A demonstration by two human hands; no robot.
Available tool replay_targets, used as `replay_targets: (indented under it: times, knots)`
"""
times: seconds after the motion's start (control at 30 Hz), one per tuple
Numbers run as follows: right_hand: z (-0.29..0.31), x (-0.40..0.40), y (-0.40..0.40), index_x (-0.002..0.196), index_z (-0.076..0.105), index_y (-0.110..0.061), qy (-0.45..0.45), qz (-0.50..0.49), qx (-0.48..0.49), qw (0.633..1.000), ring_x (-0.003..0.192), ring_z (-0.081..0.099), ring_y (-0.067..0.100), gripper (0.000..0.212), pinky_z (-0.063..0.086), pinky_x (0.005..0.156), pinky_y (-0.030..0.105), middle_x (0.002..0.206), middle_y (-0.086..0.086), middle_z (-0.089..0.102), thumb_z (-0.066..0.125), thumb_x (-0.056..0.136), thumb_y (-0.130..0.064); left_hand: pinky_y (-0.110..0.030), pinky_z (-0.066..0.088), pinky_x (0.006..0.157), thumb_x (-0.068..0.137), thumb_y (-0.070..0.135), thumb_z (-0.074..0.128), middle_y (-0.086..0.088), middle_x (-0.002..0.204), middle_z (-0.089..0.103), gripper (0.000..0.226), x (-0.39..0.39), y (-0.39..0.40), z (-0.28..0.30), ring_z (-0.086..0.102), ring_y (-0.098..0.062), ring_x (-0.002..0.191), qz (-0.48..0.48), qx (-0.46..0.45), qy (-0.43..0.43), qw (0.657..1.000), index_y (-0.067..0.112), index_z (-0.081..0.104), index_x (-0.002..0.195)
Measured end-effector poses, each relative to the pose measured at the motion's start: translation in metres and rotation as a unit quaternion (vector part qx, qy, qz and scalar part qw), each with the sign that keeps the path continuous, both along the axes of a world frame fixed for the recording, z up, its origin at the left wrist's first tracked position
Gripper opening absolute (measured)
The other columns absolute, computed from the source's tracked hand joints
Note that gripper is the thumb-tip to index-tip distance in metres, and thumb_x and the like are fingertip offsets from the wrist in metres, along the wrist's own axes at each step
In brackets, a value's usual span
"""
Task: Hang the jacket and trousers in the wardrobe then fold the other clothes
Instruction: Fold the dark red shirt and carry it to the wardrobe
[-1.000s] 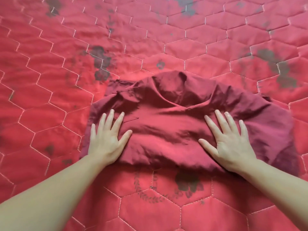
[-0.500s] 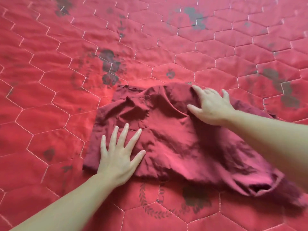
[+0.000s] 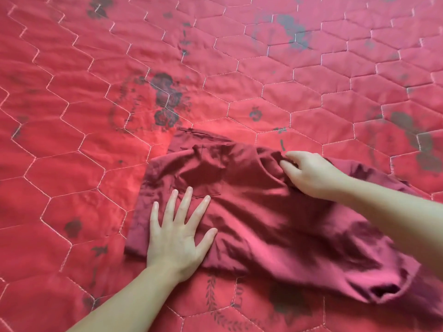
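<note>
My left hand (image 3: 176,238) presses flat, fingers spread, on the crumpled dark-red cloth garment (image 3: 263,212) lying on the red hexagon-quilted bedcover (image 3: 72,116). My right hand (image 3: 309,174) pinches its far edge. Open quilt surrounds it.

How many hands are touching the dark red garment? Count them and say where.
2. The left hand presses flat on its near left part; the right hand pinches a fold at its far edge. None look hidden.

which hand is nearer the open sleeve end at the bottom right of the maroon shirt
Left, narrowly. The left hand presses flat on the maroon shirt well left of the sleeve opening; the right hand grips the far edge, up and away.
</note>
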State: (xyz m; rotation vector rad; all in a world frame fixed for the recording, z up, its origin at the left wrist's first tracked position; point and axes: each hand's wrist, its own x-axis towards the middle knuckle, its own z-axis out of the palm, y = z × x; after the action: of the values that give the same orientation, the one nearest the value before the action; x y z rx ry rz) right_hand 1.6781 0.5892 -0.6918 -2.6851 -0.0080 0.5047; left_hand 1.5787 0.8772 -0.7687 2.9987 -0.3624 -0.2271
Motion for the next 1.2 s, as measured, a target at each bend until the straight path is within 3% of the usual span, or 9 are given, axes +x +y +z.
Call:
replay_targets:
  times: [0.07, 0.2, 0.3, 0.43, 0.6, 0.8, 0.93, 1.07, 1.2]
  knots:
    - [-0.008, 0.016, 0.001, 0.065, 0.045, -0.016, 0.031, 0.002, -0.024, 0.999, 0.077, 0.052, 0.032, 0.033, 0.042, 0.070, 0.037, 0.068, 0.002, 0.052, 0.045, 0.095, -0.030, -0.056, 0.011, 0.114, 0.088, 0.065, 0.031, -0.001, 0.159, 0.028, 0.066, -0.001, 0.001, -0.001, 0.023, -0.027, 0.146, 0.001, -0.003, 0.000, 1.000, 0.042, 0.024, 0.149]
    - [0.000, 0.021, 0.013, 0.073, 0.057, -0.017, -0.123, -0.035, -0.007, 0.992, 0.076, 0.053, 0.031, 0.028, 0.043, 0.066, 0.036, 0.070, -0.002, 0.059, 0.049, 0.091, -0.037, -0.056, 0.012, 0.114, 0.088, 0.065, 0.031, 0.000, 0.159, 0.027, 0.066, -0.001, 0.001, -0.001, 0.024, -0.027, 0.146, 0.001, -0.002, -0.001, 1.000, 0.042, 0.023, 0.149]
    - [-0.012, 0.013, 0.006, 0.076, 0.050, -0.019, -0.068, 0.002, -0.139, 0.988, 0.087, 0.059, 0.035, 0.037, 0.042, 0.068, 0.037, 0.088, 0.008, 0.066, 0.042, 0.094, -0.050, -0.057, 0.013, 0.114, 0.088, 0.065, 0.031, -0.001, 0.159, 0.028, 0.066, 0.000, 0.000, -0.002, 0.024, -0.027, 0.146, 0.000, 0.000, 0.004, 1.000, 0.042, 0.025, 0.149]
    - [-0.026, 0.021, -0.001, 0.075, 0.050, -0.018, -0.042, -0.099, -0.098, 0.989, 0.099, 0.059, 0.036, 0.046, 0.039, 0.075, 0.038, 0.100, 0.014, 0.066, 0.034, 0.097, -0.055, -0.057, 0.013, 0.114, 0.088, 0.065, 0.030, 0.000, 0.159, 0.028, 0.066, 0.000, 0.001, -0.001, 0.024, -0.027, 0.146, 0.002, 0.000, 0.004, 1.000, 0.042, 0.024, 0.149]
    - [-0.010, -0.002, 0.041, 0.123, 0.058, -0.020, -0.315, -0.026, -0.041, 0.948, 0.122, 0.047, 0.029, 0.047, 0.027, 0.104, 0.046, 0.131, 0.008, 0.053, 0.041, 0.091, -0.049, -0.055, 0.010, 0.114, 0.090, 0.067, 0.026, 0.001, 0.160, 0.026, 0.064, 0.001, 0.001, 0.001, 0.021, -0.026, 0.147, 0.004, -0.006, 0.011, 1.000, 0.044, 0.021, 0.149]
    - [-0.051, -0.038, 0.093, 0.153, 0.016, -0.033, -0.082, 0.038, -0.126, 0.988, 0.150, 0.004, 0.020, 0.073, 0.003, 0.118, 0.049, 0.163, -0.001, 0.008, 0.012, 0.088, -0.066, -0.046, -0.001, 0.119, 0.090, 0.065, 0.018, 0.008, 0.163, 0.013, 0.065, 0.007, 0.023, 0.004, 0.004, -0.013, 0.150, 0.002, -0.059, 0.037, 0.998, 0.044, 0.015, 0.151]
    - [-0.053, -0.030, 0.107, 0.154, 0.009, -0.035, -0.099, 0.035, -0.140, 0.985, 0.150, -0.005, 0.023, 0.065, -0.003, 0.118, 0.053, 0.164, -0.001, -0.003, 0.027, 0.096, -0.059, -0.046, 0.006, 0.119, 0.086, 0.068, 0.023, 0.000, 0.162, 0.016, 0.076, 0.008, 0.068, 0.010, 0.010, -0.020, 0.149, 0.126, -0.063, 0.011, 0.990, 0.034, 0.018, 0.153]
    - [-0.052, -0.065, 0.134, 0.152, 0.025, -0.028, -0.191, 0.045, -0.111, 0.974, 0.149, 0.008, 0.032, 0.069, 0.001, 0.115, 0.057, 0.162, 0.006, 0.013, 0.032, 0.090, -0.059, -0.045, 0.033, 0.105, 0.084, 0.053, 0.063, -0.009, 0.135, 0.047, 0.081, 0.009, 0.081, 0.032, 0.042, -0.031, 0.126, 0.272, -0.162, 0.021, 0.949, 0.018, 0.029, 0.149]
    - [-0.063, -0.074, 0.159, 0.155, 0.013, -0.029, -0.096, 0.075, -0.137, 0.983, 0.150, -0.001, 0.029, 0.074, -0.004, 0.118, 0.054, 0.163, 0.004, 0.006, 0.021, 0.091, -0.065, -0.036, 0.044, 0.088, 0.074, 0.043, 0.079, -0.004, 0.113, 0.060, 0.068, 0.025, 0.074, 0.047, 0.058, -0.025, 0.106, 0.354, -0.268, 0.141, 0.885, 0.020, 0.041, 0.126]
